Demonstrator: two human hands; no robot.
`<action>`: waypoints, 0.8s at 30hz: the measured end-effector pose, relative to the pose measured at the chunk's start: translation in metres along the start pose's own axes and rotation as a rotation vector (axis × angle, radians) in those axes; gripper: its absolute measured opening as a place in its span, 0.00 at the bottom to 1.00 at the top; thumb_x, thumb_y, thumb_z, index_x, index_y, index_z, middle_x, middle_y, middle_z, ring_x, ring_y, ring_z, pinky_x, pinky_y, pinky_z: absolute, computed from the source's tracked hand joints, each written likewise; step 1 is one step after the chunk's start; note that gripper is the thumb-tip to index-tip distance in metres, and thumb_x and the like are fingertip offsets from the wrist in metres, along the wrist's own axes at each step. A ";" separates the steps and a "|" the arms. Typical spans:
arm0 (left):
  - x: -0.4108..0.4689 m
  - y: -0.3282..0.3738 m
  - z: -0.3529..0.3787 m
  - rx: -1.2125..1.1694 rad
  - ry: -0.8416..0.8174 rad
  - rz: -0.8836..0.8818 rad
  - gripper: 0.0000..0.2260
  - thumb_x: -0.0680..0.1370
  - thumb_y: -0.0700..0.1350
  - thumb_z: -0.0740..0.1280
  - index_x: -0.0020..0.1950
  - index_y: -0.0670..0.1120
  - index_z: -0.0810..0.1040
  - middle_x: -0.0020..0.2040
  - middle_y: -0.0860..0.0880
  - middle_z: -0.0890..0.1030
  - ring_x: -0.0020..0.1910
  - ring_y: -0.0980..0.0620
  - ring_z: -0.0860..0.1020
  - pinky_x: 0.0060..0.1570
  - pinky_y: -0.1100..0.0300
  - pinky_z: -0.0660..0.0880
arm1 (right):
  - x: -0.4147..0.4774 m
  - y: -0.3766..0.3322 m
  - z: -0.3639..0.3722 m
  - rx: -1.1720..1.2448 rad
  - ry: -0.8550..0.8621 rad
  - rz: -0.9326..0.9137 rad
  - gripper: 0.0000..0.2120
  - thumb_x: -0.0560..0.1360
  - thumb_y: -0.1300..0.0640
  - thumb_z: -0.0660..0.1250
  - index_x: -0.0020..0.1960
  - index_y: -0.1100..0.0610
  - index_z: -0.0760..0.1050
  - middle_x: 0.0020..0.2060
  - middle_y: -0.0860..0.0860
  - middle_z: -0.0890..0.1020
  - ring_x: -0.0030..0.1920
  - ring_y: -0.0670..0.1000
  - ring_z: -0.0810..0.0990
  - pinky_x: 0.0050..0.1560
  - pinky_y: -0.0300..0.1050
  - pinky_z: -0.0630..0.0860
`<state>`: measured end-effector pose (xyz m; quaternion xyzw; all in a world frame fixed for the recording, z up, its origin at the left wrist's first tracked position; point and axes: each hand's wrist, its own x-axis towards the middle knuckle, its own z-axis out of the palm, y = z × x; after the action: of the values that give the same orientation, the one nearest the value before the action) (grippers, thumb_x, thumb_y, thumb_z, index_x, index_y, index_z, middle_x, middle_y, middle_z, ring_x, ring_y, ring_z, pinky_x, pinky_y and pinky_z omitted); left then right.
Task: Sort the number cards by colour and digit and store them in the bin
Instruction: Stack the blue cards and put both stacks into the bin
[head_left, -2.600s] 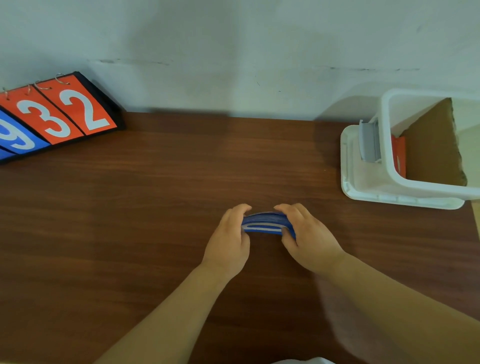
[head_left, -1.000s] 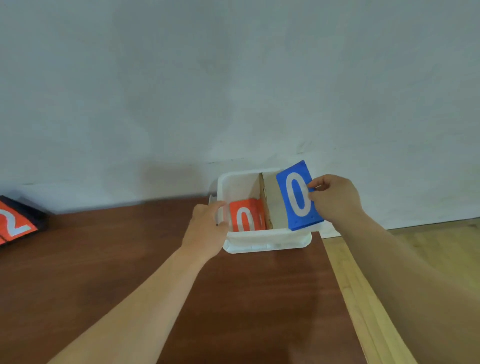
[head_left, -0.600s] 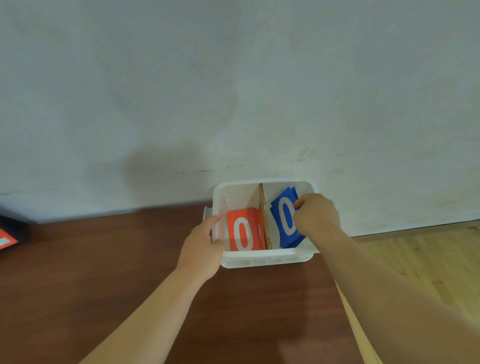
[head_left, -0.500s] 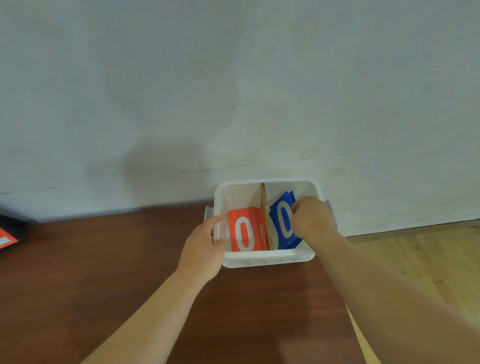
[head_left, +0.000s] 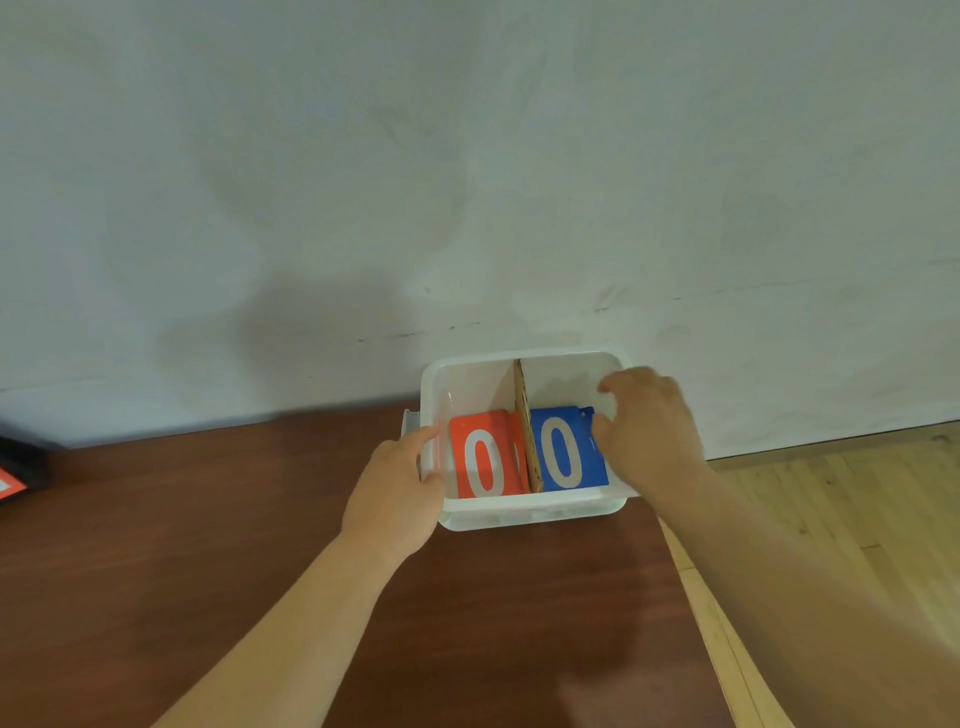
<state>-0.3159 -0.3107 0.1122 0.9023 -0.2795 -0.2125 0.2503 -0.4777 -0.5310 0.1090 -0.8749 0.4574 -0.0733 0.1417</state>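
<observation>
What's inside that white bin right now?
A cardboard divider splits the bin: orange 0 cards left, blue 0 cards right. The right hand hides the blue stack's edge; lower cards are covered.

Both forearms reach forward; the left hand (head_left: 395, 499) clasps the wall of the white plastic bin (head_left: 530, 512), the right hand (head_left: 649, 431) hovers, fingers loosely curled.

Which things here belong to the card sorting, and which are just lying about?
In the job: white bin, cardboard divider, orange 0 card, blue 0 card, left hand holding the bin, right hand by the blue card.
Lying about: black stand at the left edge.
</observation>
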 end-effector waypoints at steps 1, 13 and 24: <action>0.003 0.002 -0.002 0.018 0.022 0.009 0.22 0.83 0.46 0.62 0.76 0.59 0.66 0.70 0.51 0.73 0.64 0.50 0.77 0.57 0.59 0.76 | 0.001 0.009 -0.002 0.044 0.028 0.048 0.19 0.76 0.54 0.67 0.67 0.52 0.74 0.61 0.52 0.76 0.59 0.57 0.75 0.54 0.51 0.76; -0.013 0.016 -0.017 -0.043 0.023 -0.007 0.26 0.81 0.51 0.64 0.78 0.59 0.59 0.66 0.50 0.76 0.54 0.51 0.79 0.51 0.51 0.80 | -0.039 0.033 -0.015 0.460 -0.141 0.242 0.35 0.78 0.53 0.67 0.80 0.46 0.54 0.68 0.55 0.73 0.65 0.57 0.76 0.60 0.54 0.76; -0.117 -0.063 0.003 0.058 -0.081 -0.148 0.25 0.83 0.59 0.57 0.78 0.69 0.50 0.72 0.55 0.75 0.63 0.48 0.79 0.56 0.45 0.81 | -0.141 0.042 -0.005 0.310 -0.544 0.106 0.34 0.80 0.41 0.59 0.80 0.38 0.45 0.67 0.49 0.77 0.59 0.54 0.80 0.58 0.56 0.81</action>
<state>-0.3808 -0.1951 0.1025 0.9179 -0.2282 -0.2585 0.1963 -0.5922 -0.4393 0.1003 -0.8052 0.4312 0.1022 0.3940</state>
